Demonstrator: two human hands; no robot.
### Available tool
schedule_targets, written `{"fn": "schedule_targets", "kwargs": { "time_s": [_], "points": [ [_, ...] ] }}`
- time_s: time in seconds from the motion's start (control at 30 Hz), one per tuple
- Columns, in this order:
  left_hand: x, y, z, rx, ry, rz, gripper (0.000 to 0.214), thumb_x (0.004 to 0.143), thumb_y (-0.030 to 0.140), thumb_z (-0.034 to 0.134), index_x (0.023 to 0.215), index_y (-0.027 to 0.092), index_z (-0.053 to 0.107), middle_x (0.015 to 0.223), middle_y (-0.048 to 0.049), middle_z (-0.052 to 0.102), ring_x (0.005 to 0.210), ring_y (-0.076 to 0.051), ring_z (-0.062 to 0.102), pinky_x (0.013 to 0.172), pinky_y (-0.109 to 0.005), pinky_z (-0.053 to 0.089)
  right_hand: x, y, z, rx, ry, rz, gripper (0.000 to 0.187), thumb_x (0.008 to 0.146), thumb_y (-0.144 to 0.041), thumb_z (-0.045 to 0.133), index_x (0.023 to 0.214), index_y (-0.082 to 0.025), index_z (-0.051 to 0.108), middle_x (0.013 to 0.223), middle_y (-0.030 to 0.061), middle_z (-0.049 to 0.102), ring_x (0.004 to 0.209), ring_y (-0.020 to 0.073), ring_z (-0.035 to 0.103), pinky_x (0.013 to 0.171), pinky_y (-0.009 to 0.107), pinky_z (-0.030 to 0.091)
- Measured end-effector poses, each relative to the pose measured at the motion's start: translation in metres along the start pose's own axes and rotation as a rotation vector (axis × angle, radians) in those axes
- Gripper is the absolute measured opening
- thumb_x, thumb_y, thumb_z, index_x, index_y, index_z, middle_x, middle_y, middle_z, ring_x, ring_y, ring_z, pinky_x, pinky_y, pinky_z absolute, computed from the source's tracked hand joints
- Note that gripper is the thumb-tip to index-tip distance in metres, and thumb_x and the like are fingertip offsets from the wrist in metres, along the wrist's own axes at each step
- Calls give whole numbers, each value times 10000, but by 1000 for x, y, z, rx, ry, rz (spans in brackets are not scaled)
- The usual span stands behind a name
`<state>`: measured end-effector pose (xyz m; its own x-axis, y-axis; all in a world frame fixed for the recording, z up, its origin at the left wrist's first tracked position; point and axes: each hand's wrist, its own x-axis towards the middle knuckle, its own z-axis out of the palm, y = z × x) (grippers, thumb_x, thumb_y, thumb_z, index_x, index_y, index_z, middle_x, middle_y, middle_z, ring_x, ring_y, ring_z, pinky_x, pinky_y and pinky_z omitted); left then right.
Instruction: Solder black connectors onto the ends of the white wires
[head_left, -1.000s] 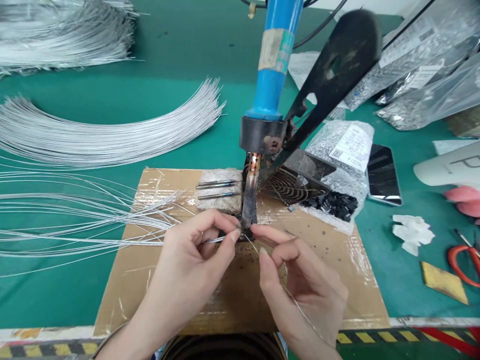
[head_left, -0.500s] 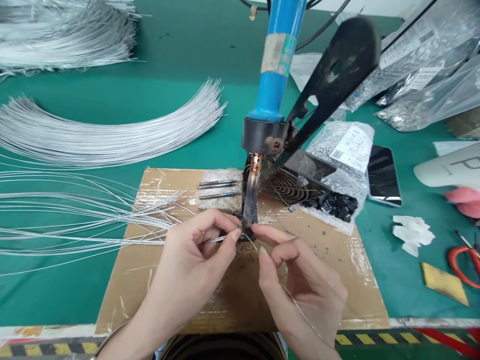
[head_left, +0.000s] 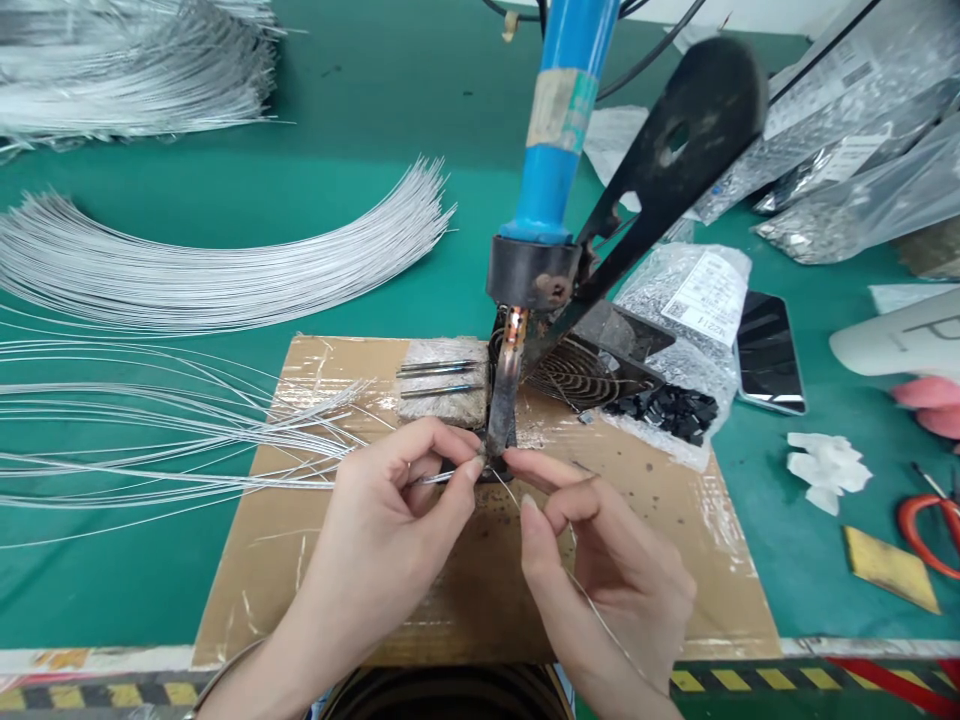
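Observation:
My left hand point(head_left: 390, 520) pinches the end of a thin silver wire point(head_left: 225, 484) that runs off to the left, and holds it at the tip of the blue-handled soldering iron point(head_left: 551, 150). The iron stands fixed in a black stand point(head_left: 660, 170), tip down on the taped cardboard pad point(head_left: 465, 570). My right hand point(head_left: 607, 570) pinches a fine solder wire point(head_left: 592, 610) and holds its end against the same tip. The fingertips of both hands nearly meet there.
Curved bundles of silver wires point(head_left: 210, 270) lie at the left and top left. A sponge block with metal pins point(head_left: 442, 385), a bag of black parts point(head_left: 667, 405), a phone point(head_left: 769, 350), foil bags point(head_left: 847, 140), red scissors point(head_left: 926, 515) and a yellow sponge point(head_left: 889, 565) surround the pad.
Both hands stay pinched at the iron's tip. The view has shifted only slightly.

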<state>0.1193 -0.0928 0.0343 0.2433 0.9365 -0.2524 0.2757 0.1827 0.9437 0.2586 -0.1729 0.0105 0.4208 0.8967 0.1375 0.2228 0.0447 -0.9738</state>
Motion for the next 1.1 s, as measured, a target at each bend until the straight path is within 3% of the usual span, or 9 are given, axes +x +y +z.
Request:
{"fn": "schedule_targets", "kwargs": {
  "time_s": [0.3,0.8,1.1],
  "points": [
    [0,2,0,2,-10,-16,123,897,246,739,792,184,724,786,-12,739,528,-82,442,485,-220,294,0,0,0,-20,-4,-9,232,1004,-143,665,803,-248,615,1189,83,852,1095,234,827,960,364,656],
    [0,-1,0,-11,1,19,109,896,234,735,794,194,739,778,-3,756,523,-80,493,474,-200,322,-1,9,-3,-41,-32,-133,225,964,-57,685,856,-240,612,1213,47,845,1109,186,827,957,270,649],
    [0,0,0,-10,1,28,115,893,237,726,787,192,735,800,-13,771,520,-79,488,464,-202,293,0,9,-1,-45,-22,-128,226,969,-60,689,852,-237,611,1219,30,845,1104,157,825,970,234,635]
  ]
}}
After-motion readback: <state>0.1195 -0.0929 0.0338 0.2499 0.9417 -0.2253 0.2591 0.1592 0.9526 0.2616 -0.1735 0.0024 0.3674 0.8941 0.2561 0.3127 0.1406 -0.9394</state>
